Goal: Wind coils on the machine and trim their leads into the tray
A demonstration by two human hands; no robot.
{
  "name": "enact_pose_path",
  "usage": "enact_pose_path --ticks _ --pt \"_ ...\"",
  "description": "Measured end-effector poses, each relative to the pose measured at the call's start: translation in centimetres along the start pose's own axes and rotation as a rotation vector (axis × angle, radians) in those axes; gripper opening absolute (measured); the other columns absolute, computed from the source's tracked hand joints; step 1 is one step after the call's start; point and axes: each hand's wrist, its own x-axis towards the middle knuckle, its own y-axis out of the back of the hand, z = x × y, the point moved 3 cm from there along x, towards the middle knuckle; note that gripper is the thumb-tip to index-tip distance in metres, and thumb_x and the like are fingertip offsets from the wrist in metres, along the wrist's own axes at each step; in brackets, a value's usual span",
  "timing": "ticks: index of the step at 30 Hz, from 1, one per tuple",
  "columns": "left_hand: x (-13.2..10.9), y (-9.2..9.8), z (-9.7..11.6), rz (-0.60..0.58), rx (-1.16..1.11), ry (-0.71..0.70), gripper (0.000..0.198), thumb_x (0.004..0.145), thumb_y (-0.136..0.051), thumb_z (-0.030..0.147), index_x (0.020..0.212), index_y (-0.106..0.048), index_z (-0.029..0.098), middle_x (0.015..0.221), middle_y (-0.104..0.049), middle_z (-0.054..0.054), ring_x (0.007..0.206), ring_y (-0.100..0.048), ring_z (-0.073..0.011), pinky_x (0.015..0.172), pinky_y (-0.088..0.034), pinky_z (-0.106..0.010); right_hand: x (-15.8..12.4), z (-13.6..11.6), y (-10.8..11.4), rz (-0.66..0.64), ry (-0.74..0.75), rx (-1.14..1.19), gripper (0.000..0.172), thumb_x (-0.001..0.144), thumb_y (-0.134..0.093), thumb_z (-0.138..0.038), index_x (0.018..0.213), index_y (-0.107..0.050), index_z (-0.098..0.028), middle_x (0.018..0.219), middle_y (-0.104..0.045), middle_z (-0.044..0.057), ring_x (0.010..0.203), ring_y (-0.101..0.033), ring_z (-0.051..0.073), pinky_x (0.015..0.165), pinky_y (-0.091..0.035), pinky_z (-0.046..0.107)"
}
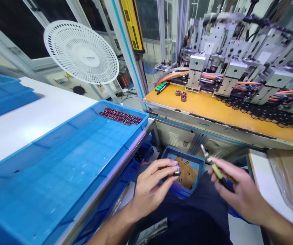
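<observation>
Close to the middle of the view, my left hand [153, 185] pinches a small dark round part [177, 170] between thumb and fingers. On the right, my right hand [238, 187] is wrapped round a hand tool [216, 169] with a green-and-black handle and a slim metal tip; its exact kind is unclear. The tip points up and left, apart from the part. Beneath the hands sits a blue bin [201, 165] with brown cardboard and several small pieces in it. To the left, a long blue tray [67, 153] holds rows of similar small round parts [121, 116] at its far end.
A yellow-orange bench [207, 106] runs across the back, with a metal machine [228, 64] above it. On it stand 3 loose round parts [183, 97] and a row of dark ones [258, 111]. A white fan [85, 56] rises behind the tray. Clear plastic wrapping [291, 180] lies at right.
</observation>
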Motion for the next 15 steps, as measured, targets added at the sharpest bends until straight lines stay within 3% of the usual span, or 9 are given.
enact_pose_path --ticks 2,4,5,7,11,15 --pt "-0.1 0.1 -1.5 0.061 -0.205 0.232 0.032 0.074 -0.078 0.009 0.103 -0.076 0.024 0.104 -0.072 -0.007 0.09 -0.071 -0.0171 0.079 -0.06 -0.027 3.6 -0.7 2.3 0.162 0.157 -0.274 0.052 0.083 -0.063 -0.029 0.134 -0.059 -0.025 0.113 -0.069 0.008 0.097 -0.066 0.026 0.092 -0.053 0.041" --pt "-0.8 0.1 -3.2 0.148 -0.471 0.556 0.03 0.067 -0.087 0.024 0.096 -0.078 0.021 0.097 -0.074 -0.006 0.082 -0.072 -0.0151 0.074 -0.06 -0.024 8.3 -0.9 4.8 0.331 0.247 -0.585 0.057 0.08 -0.061 -0.027 0.136 -0.058 -0.018 0.114 -0.068 0.011 0.097 -0.065 0.026 0.092 -0.05 0.037" --pt "-1.4 0.2 -3.9 0.19 -0.58 0.697 0.035 0.061 -0.09 0.029 0.093 -0.078 0.02 0.092 -0.075 -0.006 0.078 -0.072 -0.0144 0.072 -0.059 -0.022 10.9 -0.6 5.9 0.373 0.207 -0.752 0.06 0.079 -0.061 -0.025 0.137 -0.057 -0.015 0.114 -0.067 0.013 0.097 -0.064 0.025 0.09 -0.049 0.035" --pt "-2.7 0.7 -4.6 0.24 -0.688 0.879 0.04 0.053 -0.094 0.032 0.087 -0.078 0.018 0.079 -0.076 -0.005 0.071 -0.072 -0.0135 0.068 -0.058 -0.021 15.8 0.6 7.5 0.332 0.073 -0.957 0.057 0.078 -0.064 -0.026 0.133 -0.06 -0.013 0.115 -0.068 0.016 0.098 -0.064 0.026 0.086 -0.047 0.033" --pt "-5.0 4.3 -4.2 0.248 -0.642 1.043 0.036 0.059 -0.092 0.028 0.09 -0.078 0.015 0.083 -0.079 -0.009 0.07 -0.073 -0.0144 0.069 -0.059 -0.022 21.7 3.4 8.3 0.303 -0.039 -1.008 0.048 0.081 -0.066 -0.035 0.122 -0.069 -0.01 0.108 -0.071 0.021 0.091 -0.064 0.028 0.075 -0.043 0.035" --pt "-4.5 11.2 -5.2 0.375 -0.404 1.087 0.044 0.065 -0.088 0.034 0.101 -0.076 0.012 0.103 -0.077 -0.016 0.085 -0.075 -0.0216 0.079 -0.062 -0.031 23.1 5.6 8.2 0.349 -0.056 -1.057 0.051 0.086 -0.062 -0.043 0.123 -0.067 -0.008 0.12 -0.067 0.022 0.103 -0.062 0.03 0.079 -0.041 0.035"
